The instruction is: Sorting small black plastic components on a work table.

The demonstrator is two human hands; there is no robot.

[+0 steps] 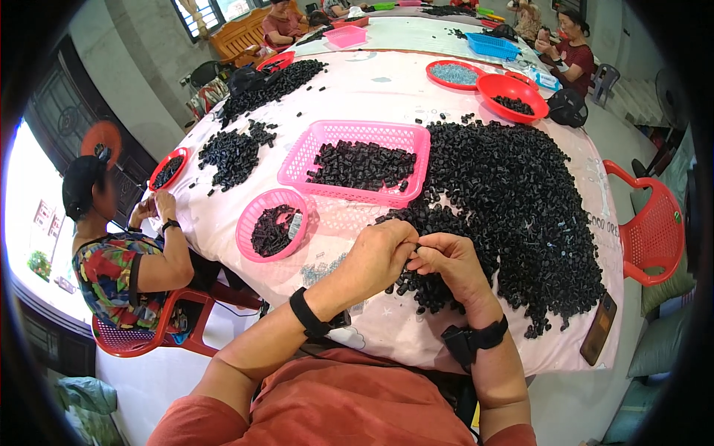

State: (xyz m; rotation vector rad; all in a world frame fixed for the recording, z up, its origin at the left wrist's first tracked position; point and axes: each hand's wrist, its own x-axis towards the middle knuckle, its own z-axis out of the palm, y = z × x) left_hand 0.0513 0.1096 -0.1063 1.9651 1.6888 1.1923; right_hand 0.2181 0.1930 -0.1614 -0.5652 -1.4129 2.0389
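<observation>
My left hand (pixel 381 251) and my right hand (pixel 457 266) meet fingertip to fingertip over the near edge of a big heap of small black plastic parts (pixel 513 201). Both are closed in a pinch. A tiny dark bit shows between the fingertips, too small and covered to make out. Left of my hands stands a round pink basket (pixel 247 227) with thin black pieces and a pale tag in it. Beyond them is a rectangular pink basket (pixel 297 152), partly filled with black parts. Small clear pieces (pixel 320 271) lie beside my left forearm.
A phone (pixel 599 331) lies at the table's right edge, near a red chair (pixel 654 223). At the left, a seated person (pixel 126 253) works by a red tray (pixel 169 169). Red bowls (pixel 513 97) and more black heaps (pixel 236 152) stand farther back, with other people beyond.
</observation>
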